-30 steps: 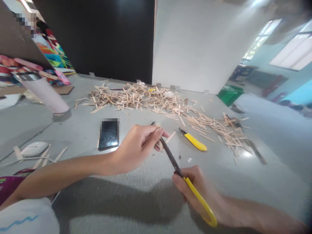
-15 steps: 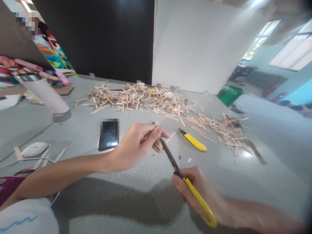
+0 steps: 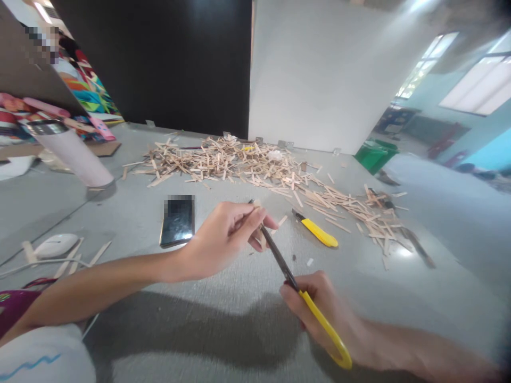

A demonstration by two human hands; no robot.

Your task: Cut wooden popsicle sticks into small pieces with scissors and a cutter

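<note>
My left hand (image 3: 233,234) is closed, its thumb and fingers pinching a small piece of pale wooden stick (image 3: 263,241); most of the piece is hidden by the fingers. My right hand (image 3: 325,308) is wrapped round the yellow handle of a pair of scissors (image 3: 278,257). Their long dark blades run up to the left hand, and the tip shows just beyond its fingers. Whether the blades touch the wood I cannot tell. Just right of the left hand, a loose wooden stick (image 3: 282,220) lies on the grey table, near a yellow utility knife (image 3: 319,232).
A heap of wooden sticks (image 3: 215,159) spreads across the back of the table (image 3: 223,314) and trails right. To the left are a phone (image 3: 178,221), a pale pink tumbler (image 3: 77,154) and a white mouse (image 3: 56,244). Black and white panels stand behind. A green bin (image 3: 375,156) is beyond.
The scissors and my right hand have shifted very slightly left. My left hand keeps its pinch in the same place.
</note>
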